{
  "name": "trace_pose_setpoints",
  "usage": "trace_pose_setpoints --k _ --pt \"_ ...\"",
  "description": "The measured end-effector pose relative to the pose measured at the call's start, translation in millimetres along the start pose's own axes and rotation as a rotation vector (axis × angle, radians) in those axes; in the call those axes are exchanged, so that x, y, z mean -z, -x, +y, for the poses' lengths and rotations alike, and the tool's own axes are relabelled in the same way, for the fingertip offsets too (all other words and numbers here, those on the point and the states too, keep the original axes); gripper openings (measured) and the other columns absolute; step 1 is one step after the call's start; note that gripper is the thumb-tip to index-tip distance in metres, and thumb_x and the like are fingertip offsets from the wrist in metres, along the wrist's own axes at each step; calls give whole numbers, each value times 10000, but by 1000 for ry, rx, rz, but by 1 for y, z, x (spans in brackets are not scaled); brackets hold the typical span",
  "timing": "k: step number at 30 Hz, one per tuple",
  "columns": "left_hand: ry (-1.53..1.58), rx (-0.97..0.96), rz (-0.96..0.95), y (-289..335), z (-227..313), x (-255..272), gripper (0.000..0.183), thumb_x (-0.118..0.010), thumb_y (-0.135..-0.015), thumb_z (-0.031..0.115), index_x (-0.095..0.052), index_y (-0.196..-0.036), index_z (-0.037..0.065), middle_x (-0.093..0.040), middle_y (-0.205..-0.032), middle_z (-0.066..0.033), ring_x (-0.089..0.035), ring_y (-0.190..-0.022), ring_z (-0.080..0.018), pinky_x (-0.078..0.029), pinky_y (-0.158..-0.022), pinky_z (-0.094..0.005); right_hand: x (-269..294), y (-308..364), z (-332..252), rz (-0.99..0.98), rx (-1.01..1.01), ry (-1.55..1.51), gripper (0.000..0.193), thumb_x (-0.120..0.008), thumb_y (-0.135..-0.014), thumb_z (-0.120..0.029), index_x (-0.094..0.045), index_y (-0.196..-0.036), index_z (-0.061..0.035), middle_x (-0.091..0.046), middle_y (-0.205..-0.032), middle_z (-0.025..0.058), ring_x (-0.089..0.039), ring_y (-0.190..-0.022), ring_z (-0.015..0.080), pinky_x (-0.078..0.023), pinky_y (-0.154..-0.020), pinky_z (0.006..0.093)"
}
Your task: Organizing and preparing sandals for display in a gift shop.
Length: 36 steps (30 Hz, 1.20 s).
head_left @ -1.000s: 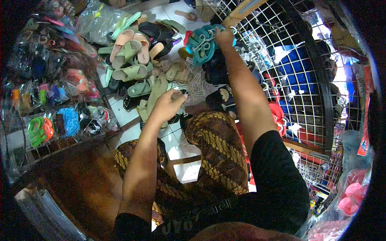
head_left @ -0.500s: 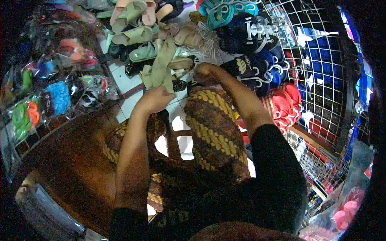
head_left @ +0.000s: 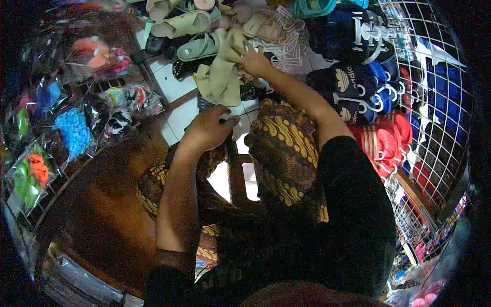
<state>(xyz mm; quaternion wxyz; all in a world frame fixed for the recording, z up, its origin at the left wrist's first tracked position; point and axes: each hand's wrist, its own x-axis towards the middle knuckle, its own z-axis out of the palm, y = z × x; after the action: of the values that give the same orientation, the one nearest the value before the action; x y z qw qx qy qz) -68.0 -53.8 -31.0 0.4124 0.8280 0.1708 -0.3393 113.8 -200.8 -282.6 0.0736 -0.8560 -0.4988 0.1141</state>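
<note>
A pale green slide sandal pair point(head_left: 221, 77) sits upright in front of me, among other sandals on the white tiled floor. My right hand point(head_left: 254, 61) reaches in from the right with fingers spread, fingertips at the pair's upper right edge. Just below the pair is my left hand point(head_left: 207, 129), its thumb and fingers a little apart with nothing visible between them. A grey-green sandal point(head_left: 198, 47) lies behind to the left, and a black studded sandal point(head_left: 186, 69) shows partly under it.
White plastic hangers point(head_left: 289, 43) lie in a heap beyond my right hand. Navy sandals point(head_left: 353, 84) and red sandals point(head_left: 383, 140) on hangers stand right, before a white wire grid point(head_left: 445, 92). Bagged footwear, including a blue fluffy pair point(head_left: 72, 132), covers the left side. A brown wooden surface point(head_left: 102, 204) is nearer.
My right hand has moved from beside my patterned knee up to the green sandals, its fingers opening. My left hand's fingers have loosened and come apart. The whole view has shifted slightly.
</note>
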Motion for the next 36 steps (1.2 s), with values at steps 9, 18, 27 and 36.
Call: trace_pose_setpoints --k 9,18,27,36 --pt "135 -253 437 -17 4 19 648 -559 -857 592 -572 -1260 85 -613 -1185 -225 -577 -1129 -367 -442 -948 -439 155 -17 -18 -4 -12 -1063 305 -536 -915 -132 -551 -1214 -76 -608 -1102 62 -521 -1173 192 -428 -962 323" --pt "1837 -1060 -321 -11 -4 47 672 -352 -941 576 -362 -1417 102 -478 -1372 -111 -458 -1262 -283 -346 -1092 -491 259 20 -170 329 479 -471 506 -539 -840 -144 -508 -1341 -206 -424 -1417 122 -406 -1289 370 -381 -1058 524" --pt "1857 -672 -338 20 23 47 517 -451 -979 390 -455 -1317 -1 -607 -1155 -141 -606 -1084 -302 -466 -937 -491 204 -25 -57 526 185 -1328 198 -448 -972 -67 -600 -1090 -20 -592 -825 57 -506 -622 175 -438 -556 280" --pt "958 79 537 -25 -36 3 346 -441 -1013 349 -595 -945 48 -507 -638 -1 -468 -504 -117 -403 -470 -263 120 136 -13 -571 -485 -725 473 -539 -901 -379 -570 -1173 7 -633 -1087 261 -646 -941 369 -508 -863 472"
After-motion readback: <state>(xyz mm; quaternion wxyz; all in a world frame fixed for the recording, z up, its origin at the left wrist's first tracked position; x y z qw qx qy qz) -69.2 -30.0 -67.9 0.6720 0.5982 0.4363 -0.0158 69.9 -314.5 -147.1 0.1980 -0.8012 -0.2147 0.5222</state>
